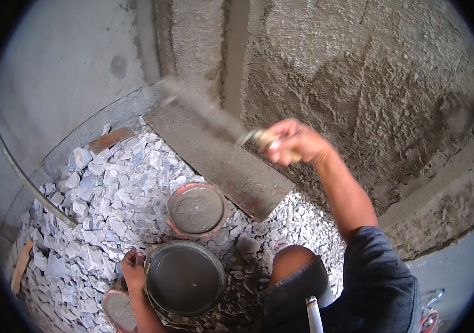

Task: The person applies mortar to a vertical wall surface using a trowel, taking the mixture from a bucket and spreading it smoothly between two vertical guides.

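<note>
The long trowel (209, 114), its blade blurred, is gripped by its pale handle in the right hand (295, 143), with the fingers closed around it. If the wrist is turned too sharply, wet mortar could be flung off, or the rough wall plaster (359, 83) could be scored by the blade's far end. The board (248, 183) could be knocked askew by a low stroke, and the dark bucket (221, 266) could be tipped by the left forearm, since uneven rubble (115, 194) is all it is supported by. The blade is extended forward and leftward from the right hand, well apart from the left hand (132, 270), which is placed beside the bucket's rim with fingers curled; whether anything is held there cannot be told.
</note>
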Tool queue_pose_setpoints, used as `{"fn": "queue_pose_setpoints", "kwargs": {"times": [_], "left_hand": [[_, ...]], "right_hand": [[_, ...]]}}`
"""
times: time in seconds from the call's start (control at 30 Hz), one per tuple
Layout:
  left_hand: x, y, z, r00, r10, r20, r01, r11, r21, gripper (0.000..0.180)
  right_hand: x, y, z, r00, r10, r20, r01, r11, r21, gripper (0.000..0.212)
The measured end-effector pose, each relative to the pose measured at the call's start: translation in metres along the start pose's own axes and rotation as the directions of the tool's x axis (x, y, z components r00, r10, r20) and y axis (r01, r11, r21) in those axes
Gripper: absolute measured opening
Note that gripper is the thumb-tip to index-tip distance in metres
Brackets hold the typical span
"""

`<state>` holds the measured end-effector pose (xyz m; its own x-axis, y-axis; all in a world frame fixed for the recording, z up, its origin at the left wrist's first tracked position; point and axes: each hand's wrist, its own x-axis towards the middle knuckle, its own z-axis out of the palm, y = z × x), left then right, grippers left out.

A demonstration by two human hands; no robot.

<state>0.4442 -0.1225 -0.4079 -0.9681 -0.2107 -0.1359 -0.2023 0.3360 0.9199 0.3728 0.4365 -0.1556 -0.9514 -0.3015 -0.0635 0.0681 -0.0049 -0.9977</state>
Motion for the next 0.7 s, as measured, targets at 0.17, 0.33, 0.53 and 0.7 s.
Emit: {"fn": "queue_pose_setpoints", "kwargs": {"times": [0.17, 0.33, 0.53, 0.7], "left_hand": [[-0.018, 0.026, -0.004, 0.997, 0.075, 0.032, -0.076, 0.996, 0.05, 0.038], [-0.027, 0.039, -0.002, 0.987, 0.135, 0.087, -0.146, 0.98, 0.133, 0.039], [-0.049, 0.06, 0.009, 0.956, 0.261, 0.138, -0.282, 0.945, 0.167, 0.041], [-0.095, 0.104, -0.037, 0.98, 0.191, 0.055, -0.198, 0.959, 0.203, 0.047]], "right_hand": [[-0.152, -0.069, -0.119, 0.648, -0.218, -0.729, -0.087, 0.931, -0.356, 0.021], [-0.215, -0.085, -0.051, 0.642, -0.252, -0.724, -0.421, 0.673, -0.608, 0.027], [-0.097, 0.037, 0.064, 0.876, -0.094, -0.473, -0.47, 0.057, -0.881, 0.031], [0.026, 0.156, 0.105, 0.985, -0.156, -0.074, -0.107, -0.21, -0.972, 0.024]]}}
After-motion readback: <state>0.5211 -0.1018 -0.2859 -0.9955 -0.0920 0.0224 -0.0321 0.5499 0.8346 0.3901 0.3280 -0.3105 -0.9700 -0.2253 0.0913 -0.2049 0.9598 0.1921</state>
